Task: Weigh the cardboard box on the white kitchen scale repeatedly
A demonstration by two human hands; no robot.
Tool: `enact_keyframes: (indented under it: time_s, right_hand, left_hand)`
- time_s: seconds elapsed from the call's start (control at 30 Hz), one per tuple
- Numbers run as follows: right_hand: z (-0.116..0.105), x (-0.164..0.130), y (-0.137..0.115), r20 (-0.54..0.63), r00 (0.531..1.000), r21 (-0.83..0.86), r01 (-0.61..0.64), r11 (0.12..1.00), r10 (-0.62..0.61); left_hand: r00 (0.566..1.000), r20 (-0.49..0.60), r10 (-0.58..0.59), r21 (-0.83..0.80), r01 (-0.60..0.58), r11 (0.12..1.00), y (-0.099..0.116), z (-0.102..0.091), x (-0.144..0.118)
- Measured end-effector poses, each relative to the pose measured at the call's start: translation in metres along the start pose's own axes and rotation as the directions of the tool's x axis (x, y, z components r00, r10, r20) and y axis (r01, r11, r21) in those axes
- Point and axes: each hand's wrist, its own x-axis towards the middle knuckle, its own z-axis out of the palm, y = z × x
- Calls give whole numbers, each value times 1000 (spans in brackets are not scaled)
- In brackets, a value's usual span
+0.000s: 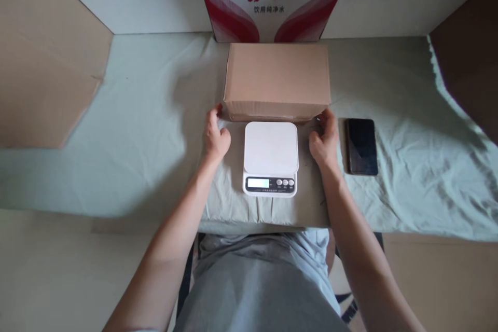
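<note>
A closed brown cardboard box lies on the cloth, behind a white kitchen scale with a lit display and several round buttons. My left hand rests by the box's near left corner, thumb and fingers apart, with nothing seen between them. At the near right corner is my right hand, its fingertips close to the box's lower edge and its thumb apart from them. Whether those fingertips touch the box, I cannot tell. The scale sits between my two hands, and neither touches it.
To the right of my right hand lies a black smartphone. A white and red printed carton stands behind the box. Cardboard panels rise at the left and right. Green cloth covers the table up to its front edge.
</note>
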Motion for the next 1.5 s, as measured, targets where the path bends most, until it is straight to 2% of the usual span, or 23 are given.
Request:
enact_keyframes:
  time_s: [0.13, 0.27, 0.37, 0.47, 0.57, 0.63, 0.8, 0.9, 1.0, 1.2, 1.5]
  right_hand:
    - [0, 1, -2, -11, 1000, 54, -28, 998, 28]
    - [4, 7, -9, 23, 999, 227, -41, 973, 36]
    - [10, 18, -17, 79, 997, 328, -27, 944, 1]
    - [10, 27, -30, 51, 998, 350, 10, 937, -29]
    - [-2, 24, -51, 4, 997, 364, 70, 929, -76]
    - [-14, 13, -66, -9, 995, 372, 94, 924, -98]
    - [-37, -41, -89, -22, 1000, 393, 10, 920, -1]
    - [-40, -71, -86, -17, 999, 354, -38, 935, 47]
    - [-38, -90, -78, -13, 997, 329, -63, 942, 72]
    - [-37, -104, -75, 4, 995, 309, -94, 947, 97]
    - [-36, -106, -66, 20, 995, 281, -102, 954, 101]
  left_hand:
    - [1000, 0, -1, -24, 1, 1000, 1, -2, 0]
    - [998, 39, 56, -107, -51, 993, 6, 2, 6]
    - [994, 91, 58, -194, -39, 980, 16, 9, 13]
    - [993, 97, 68, -265, -40, 963, 34, 10, 19]
    - [992, 48, 118, -270, -101, 958, 57, -5, 13]
    - [986, 38, 161, -264, -145, 954, 72, -21, 0]
    - [988, 34, 153, -220, -142, 965, 93, -53, -57]
    - [995, 27, 101, -197, -93, 976, 94, -59, -88]
    - [997, 33, 74, -205, -66, 977, 91, -60, -105]
    - [997, 25, 67, -193, -61, 979, 84, -61, -112]
    - [998, 45, 40, -184, -31, 982, 77, -59, -116]
